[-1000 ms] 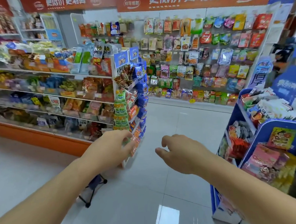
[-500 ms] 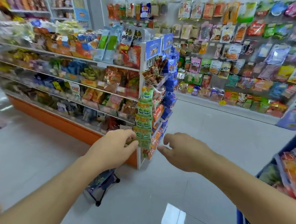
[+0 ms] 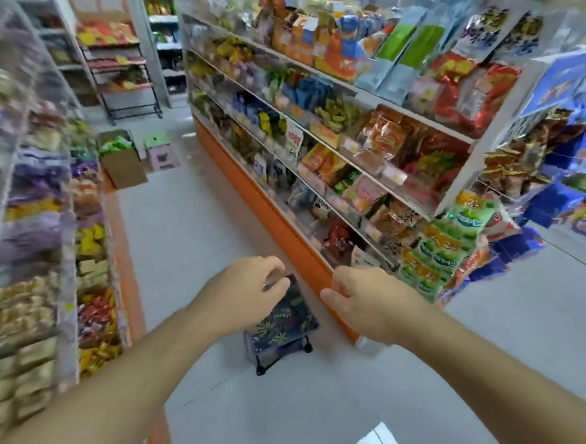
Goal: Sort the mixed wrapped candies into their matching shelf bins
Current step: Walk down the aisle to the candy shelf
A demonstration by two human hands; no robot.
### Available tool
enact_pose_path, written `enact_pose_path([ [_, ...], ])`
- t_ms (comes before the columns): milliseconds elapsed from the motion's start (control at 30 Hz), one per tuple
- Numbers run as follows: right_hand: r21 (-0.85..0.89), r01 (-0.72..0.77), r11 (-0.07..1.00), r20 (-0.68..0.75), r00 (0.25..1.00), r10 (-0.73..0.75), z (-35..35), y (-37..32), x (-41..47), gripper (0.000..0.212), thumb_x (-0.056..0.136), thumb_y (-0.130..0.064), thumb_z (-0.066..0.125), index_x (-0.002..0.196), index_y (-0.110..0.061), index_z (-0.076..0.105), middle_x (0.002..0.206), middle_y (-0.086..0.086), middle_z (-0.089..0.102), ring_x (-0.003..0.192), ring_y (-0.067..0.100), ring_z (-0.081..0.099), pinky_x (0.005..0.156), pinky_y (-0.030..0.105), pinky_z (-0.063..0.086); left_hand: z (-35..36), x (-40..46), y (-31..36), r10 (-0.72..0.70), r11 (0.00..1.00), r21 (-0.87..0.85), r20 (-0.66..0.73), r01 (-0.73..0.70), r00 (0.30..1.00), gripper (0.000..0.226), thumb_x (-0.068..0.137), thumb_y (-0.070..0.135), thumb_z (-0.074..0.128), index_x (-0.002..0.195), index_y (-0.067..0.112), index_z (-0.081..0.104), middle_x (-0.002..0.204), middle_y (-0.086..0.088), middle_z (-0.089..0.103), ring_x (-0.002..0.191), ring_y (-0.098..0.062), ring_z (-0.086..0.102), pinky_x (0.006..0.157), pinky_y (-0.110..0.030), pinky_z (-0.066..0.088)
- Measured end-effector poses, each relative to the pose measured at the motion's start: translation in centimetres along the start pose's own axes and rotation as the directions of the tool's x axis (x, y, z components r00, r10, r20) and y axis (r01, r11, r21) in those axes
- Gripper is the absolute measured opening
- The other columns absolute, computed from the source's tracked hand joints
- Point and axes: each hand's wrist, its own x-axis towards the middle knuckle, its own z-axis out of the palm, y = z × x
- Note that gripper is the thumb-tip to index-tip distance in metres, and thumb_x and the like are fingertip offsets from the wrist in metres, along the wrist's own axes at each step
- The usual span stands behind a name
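Wrapped candies (image 3: 94,313), crinkly and bright, fill the blurred clear shelf bins (image 3: 66,304) at left. Left hand (image 3: 244,293) pinches something small, too blurred to name; right hand (image 3: 365,303) hangs loosely curled and holds nothing, above a patterned fabric stool (image 3: 284,325).

Two forearms enter the frame from the bottom edge, at 7 o'clock and 5 o'clock. Both are bare from the frame edge to the wrist: no sleeves, gloves, watch, bands or rings are visible. The left hand (image 3: 244,295) and right hand (image 3: 365,301) are likewise uncovered. Fingernails are short.
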Motion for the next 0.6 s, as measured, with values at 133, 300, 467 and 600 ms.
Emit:
enact_pose_path([
  [133, -0.015, 0.104, 0.994, 0.02, 0.994, -0.104, 0.8, -4.1, 7.3, 0.035, 0.103, -0.058, 0.042, 0.096, -0.025, 0.054, 0.096, -0.002, 0.057, 0.086, 0.025, 0.06, 0.079, 0.046, 0.056, -0.6, 2.1, -6.6, -0.129, 0.987, -0.104, -0.054, 0.123, 0.99, 0.049, 0.088, 0.065, 0.037, 0.122, 0.038, 0.061, 0.111, 0.016, 0.062, 0.1, -0.008, 0.06, 0.091, -0.039, 0.055],
  [300, -0.027, 0.235, 0.972, 0.105, 0.967, -0.231, 1.5, -9.7, 15.8, 0.038, 0.104, -0.053, 0.044, 0.104, -0.018, 0.059, 0.101, 0.004, 0.061, 0.091, 0.029, 0.06, 0.081, 0.046, 0.056, -1.5, 3.4, -14.2, -0.299, 0.944, -0.172, -0.092, 0.281, 0.95, 0.037, 0.099, 0.052, 0.049, 0.129, 0.033, 0.061, 0.117, 0.016, 0.061, 0.106, -0.007, 0.059, 0.094, -0.034, 0.052],
  [467, -0.041, 0.406, 0.913, 0.215, 0.896, -0.389, 2.5, -14.9, 24.2, 0.038, 0.103, -0.055, 0.041, 0.095, -0.022, 0.059, 0.095, -0.001, 0.061, 0.082, 0.022, 0.06, 0.077, 0.043, 0.055, -1.8, 3.7, -20.9, -0.473, 0.871, -0.225, -0.141, 0.437, 0.87, 0.037, 0.098, 0.056, 0.049, 0.126, 0.034, 0.06, 0.114, 0.018, 0.061, 0.1, -0.003, 0.059, 0.09, -0.035, 0.054],
  [600, -0.054, 0.546, 0.836, 0.303, 0.807, -0.508, 4.0, -18.6, 30.9, 0.041, 0.103, -0.057, 0.042, 0.109, -0.021, 0.06, 0.106, 0.002, 0.063, 0.09, 0.025, 0.063, 0.082, 0.042, 0.056, -1.4, 3.4, -24.5, -0.631, 0.764, -0.331, -0.201, 0.554, 0.75, 0.035, 0.1, 0.051, 0.052, 0.124, 0.029, 0.064, 0.109, 0.016, 0.065, 0.095, -0.003, 0.061, 0.087, -0.034, 0.054],
])
